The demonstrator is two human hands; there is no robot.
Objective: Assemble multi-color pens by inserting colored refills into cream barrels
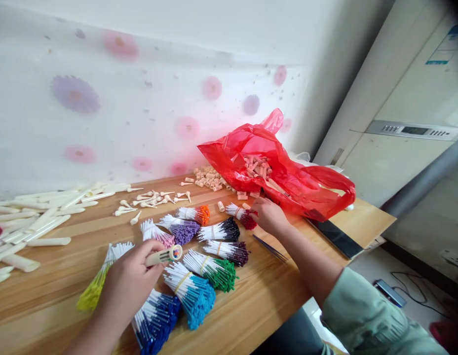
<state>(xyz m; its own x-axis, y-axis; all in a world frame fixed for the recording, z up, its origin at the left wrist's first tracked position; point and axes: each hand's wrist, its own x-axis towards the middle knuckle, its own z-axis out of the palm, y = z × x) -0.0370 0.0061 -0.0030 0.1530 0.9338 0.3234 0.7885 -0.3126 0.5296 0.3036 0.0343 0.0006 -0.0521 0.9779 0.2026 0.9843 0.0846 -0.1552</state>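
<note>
My left hand [129, 283] is closed around a cream plastic pen barrel [163, 256], its round end turned toward me with several coloured tips showing inside. At the bundle of red-tipped pen refills [239, 212], my right hand [269, 216] has its fingers bent together on the red ends; what they pinch is hidden. Between the hands lie rubber-banded refill bundles: orange [195, 214], purple [180, 229], black [220, 230], dark maroon [229, 250], green [211, 268] and light blue [190, 293]. Pink [158, 232], yellow [99, 281] and dark blue [155, 320] bundles surround my left hand.
A red plastic bag [306, 185] holding slotted cream parts stands at the back right. Loose slotted pieces [210, 177], pointed cream tips [155, 198] and long cream tubes [40, 222] lie along the wall. Tweezers [270, 248] and a black phone-like slab [336, 237] are on the right.
</note>
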